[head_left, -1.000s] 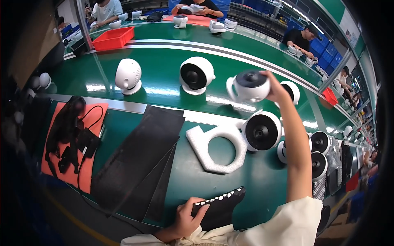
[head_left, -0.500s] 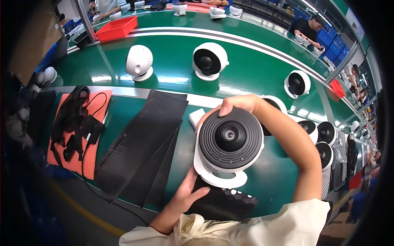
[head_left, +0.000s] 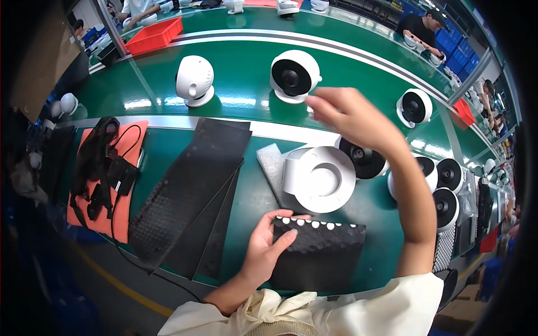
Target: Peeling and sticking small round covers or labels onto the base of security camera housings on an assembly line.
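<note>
A white round camera unit lies upside down on a grey foam pad, its flat base facing up. My right hand hovers above and behind it, fingers spread, holding nothing. My left hand rests flat on a black sheet that carries a row of small white round pads along its top edge; the fingertips touch that edge.
Long black textured sheets lie to the left. An orange mat holds black cables. Several white ball-shaped cameras stand on the green conveyor and at the right. A red bin sits far back. Other people work behind.
My right hand brought the white camera unit from the conveyor, set it base-up on the foam pad, let go and lifted away. My left hand stayed on the black sheet.
</note>
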Motion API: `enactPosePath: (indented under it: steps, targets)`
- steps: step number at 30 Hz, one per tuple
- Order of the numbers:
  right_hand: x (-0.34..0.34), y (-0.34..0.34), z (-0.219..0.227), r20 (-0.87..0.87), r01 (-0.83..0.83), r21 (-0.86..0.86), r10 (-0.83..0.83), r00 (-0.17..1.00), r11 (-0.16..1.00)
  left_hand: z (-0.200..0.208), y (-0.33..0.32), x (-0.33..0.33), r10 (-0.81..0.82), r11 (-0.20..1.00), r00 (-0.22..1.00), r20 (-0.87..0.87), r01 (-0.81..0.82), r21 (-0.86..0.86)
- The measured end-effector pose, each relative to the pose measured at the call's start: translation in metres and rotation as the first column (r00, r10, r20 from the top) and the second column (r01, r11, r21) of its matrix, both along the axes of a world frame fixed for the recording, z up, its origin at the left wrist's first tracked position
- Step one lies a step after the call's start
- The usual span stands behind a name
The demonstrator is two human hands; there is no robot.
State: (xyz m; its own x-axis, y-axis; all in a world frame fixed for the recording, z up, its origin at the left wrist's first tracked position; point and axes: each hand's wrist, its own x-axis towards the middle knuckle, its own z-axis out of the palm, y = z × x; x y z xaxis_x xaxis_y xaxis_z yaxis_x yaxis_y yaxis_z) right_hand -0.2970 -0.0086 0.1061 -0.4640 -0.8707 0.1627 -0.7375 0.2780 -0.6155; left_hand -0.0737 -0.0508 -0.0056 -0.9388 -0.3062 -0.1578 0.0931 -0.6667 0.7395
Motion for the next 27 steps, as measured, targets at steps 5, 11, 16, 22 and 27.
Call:
enactPosePath:
  steps: [5,11,16,22,27]
  targets:
    - [0.039,0.049,0.002,-0.298,0.076,0.296,0.017,0.954,0.952,0.003,-0.002,0.013,-0.052,0.965,0.992,0.117,0.080,-0.249]
    - [0.026,0.060,-0.029,0.293,-0.234,0.001,0.224,0.930,0.972,0.013,0.000,0.026,0.060,0.878,0.998,-0.025,-0.065,-0.475]
    - [0.035,0.065,-0.023,-0.006,-0.127,-0.049,0.127,0.992,0.991,0.019,0.002,0.029,0.064,0.879,0.994,-0.089,-0.098,-0.467]
    - [0.091,0.094,-0.010,0.010,-0.146,-0.036,0.147,0.989,0.989,0.004,-0.004,0.034,0.158,0.906,0.977,-0.143,-0.201,-0.373]
    - [0.103,0.101,-0.039,0.381,-0.072,-0.250,0.166,0.909,0.966,0.019,-0.001,0.020,0.086,0.890,0.980,-0.179,-0.156,-0.429]
